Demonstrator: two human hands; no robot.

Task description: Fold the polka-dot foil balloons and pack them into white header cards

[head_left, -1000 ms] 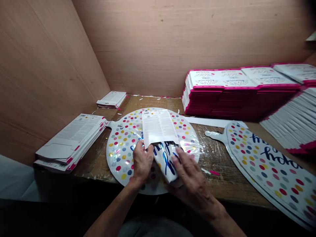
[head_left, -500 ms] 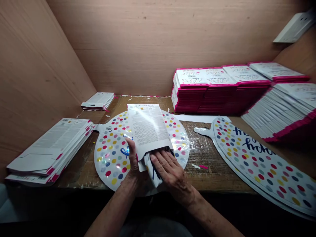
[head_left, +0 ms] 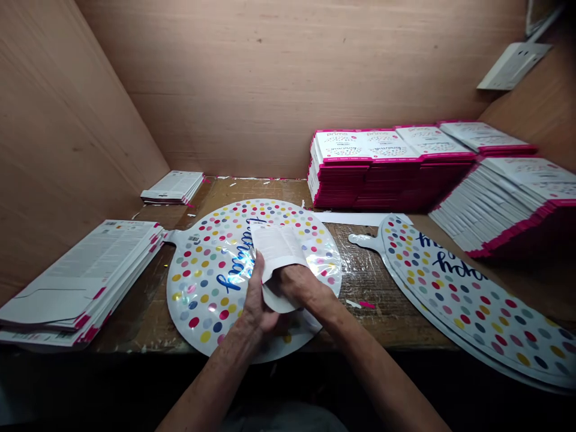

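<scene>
On a scuffed wooden workbench (head_left: 373,288), a round polka-dot foil balloon (head_left: 198,300) lies flat; a second balloon (head_left: 468,300) lies right, near pink-edged packaging stacks (head_left: 387,174). Over the first balloon's centre, a paper sleeve (head_left: 274,249) runs long-axis toward the far wall. The left hand (head_left: 256,300) pinches its edge; the right hand (head_left: 299,285) covers its near end, grip hidden.

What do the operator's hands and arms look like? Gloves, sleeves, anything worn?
The left hand and right hand are bare, with no gloves, rings or watch visible. Both forearms are bare too, with no sleeves, cuffs or cables in view.
</scene>
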